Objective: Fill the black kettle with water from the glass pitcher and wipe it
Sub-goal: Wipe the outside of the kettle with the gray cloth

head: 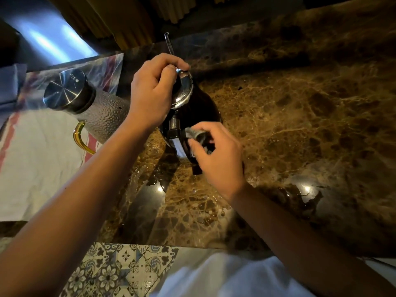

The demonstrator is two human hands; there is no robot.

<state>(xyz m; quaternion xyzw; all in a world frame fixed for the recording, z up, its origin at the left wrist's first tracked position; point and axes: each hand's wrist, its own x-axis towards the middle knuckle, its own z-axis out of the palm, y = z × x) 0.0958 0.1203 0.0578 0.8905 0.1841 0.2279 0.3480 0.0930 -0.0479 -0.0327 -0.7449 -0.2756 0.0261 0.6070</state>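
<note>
Brown marble tabletop (300,125), glossy, with wet patches and light glare on the near side. Patterned floor tiles (120,269) show below its front edge. A white cloth with red stripes (38,159) covers the tabletop off to the outside of my left hand.

Left hand (152,93): fingers curled down over the top of the black kettle (199,110), gripping around its shiny metal lid (182,88). I cannot tell exactly which part of the lid the fingertips catch; they are hidden behind the knuckles. The kettle sits directly under this hand, its dark body bulging out toward my right hand.

Right hand (216,155): fingers bent, pinching a small bunched grey rag (196,133) and pressing it against the kettle's near side, just beside the handle mount. The kettle lies just beyond and above this hand's fingertips, touching the rag. A pale label or reflection shows on the kettle wall between my two hands.

Glass pitcher (102,116): textured clear body, steel cap (66,88), yellow handle (80,136). It stands on the striped cloth, just outside my left wrist, close to the forearm but apart from the kettle. Neither hand touches it.

A thin clear rod (168,42) rises just beyond my left hand's knuckles.
</note>
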